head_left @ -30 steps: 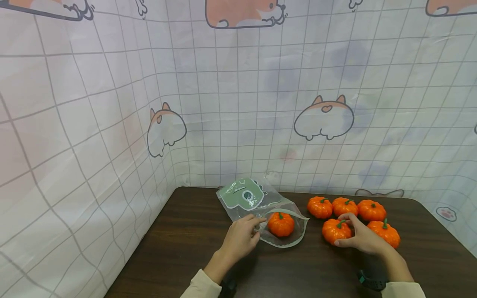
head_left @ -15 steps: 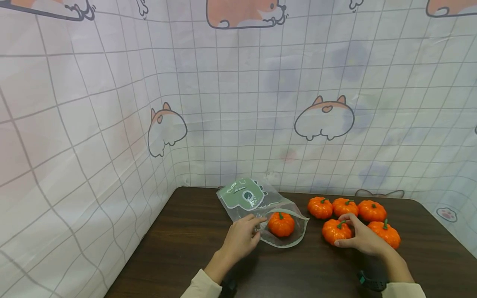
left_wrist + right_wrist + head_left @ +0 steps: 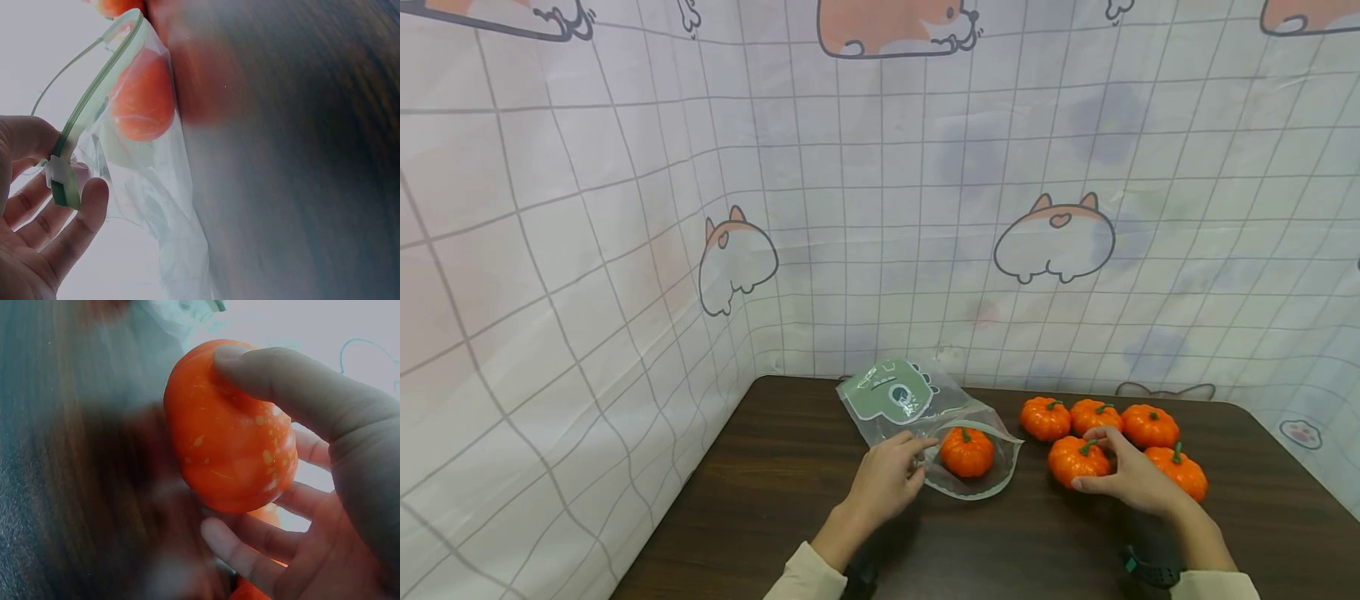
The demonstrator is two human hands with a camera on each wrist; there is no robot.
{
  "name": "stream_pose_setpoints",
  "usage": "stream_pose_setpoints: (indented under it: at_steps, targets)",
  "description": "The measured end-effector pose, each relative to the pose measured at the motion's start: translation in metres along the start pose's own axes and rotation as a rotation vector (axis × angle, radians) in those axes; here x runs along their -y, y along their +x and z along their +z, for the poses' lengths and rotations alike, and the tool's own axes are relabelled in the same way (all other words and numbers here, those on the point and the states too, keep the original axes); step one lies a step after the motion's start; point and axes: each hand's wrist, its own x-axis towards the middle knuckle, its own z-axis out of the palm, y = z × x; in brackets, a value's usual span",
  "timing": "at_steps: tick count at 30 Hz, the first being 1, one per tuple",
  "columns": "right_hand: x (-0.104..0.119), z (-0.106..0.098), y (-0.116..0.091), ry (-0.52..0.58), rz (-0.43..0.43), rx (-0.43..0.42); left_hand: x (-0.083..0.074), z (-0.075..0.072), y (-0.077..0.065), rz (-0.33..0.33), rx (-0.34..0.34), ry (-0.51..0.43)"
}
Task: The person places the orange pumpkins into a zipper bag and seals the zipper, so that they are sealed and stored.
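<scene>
My left hand (image 3: 887, 479) pinches the mouth of a clear zip bag (image 3: 958, 404) by its green-edged zip, beside a white slider (image 3: 57, 172). The bag lies on the table with a green cartoon print, its mouth held open. Inside, near the mouth, sits a small orange pumpkin (image 3: 967, 452). To the right, my right hand (image 3: 1135, 475) grips another small pumpkin (image 3: 1078, 462) with a green stem. In the right wrist view the thumb presses one side of this yellow-flecked pumpkin (image 3: 228, 437), and the fingers reach round behind it.
Several more small pumpkins stand close by the right hand: three in a back row (image 3: 1097, 417) and one pumpkin (image 3: 1180, 473) behind the wrist. A dark wooden table (image 3: 760, 483) carries everything. Patterned cloth (image 3: 880, 208) hangs behind and at the left.
The pumpkin in my right hand has risen very slightly in the head view, along with the fingertips. My left hand and the bag hold their place.
</scene>
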Motion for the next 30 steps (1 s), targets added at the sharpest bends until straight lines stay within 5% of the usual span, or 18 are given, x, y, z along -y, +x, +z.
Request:
stream_pose_setpoints:
  at_steps: [13, 30]
  targets:
    - [0.014, -0.005, 0.001, 0.013, 0.025, 0.009, -0.001, -0.002, 0.000, -0.013, 0.014, -0.009]
    - [0.042, -0.007, -0.001, -0.027, -0.056, -0.040, -0.001, -0.003, 0.001, -0.018, 0.026, -0.014]
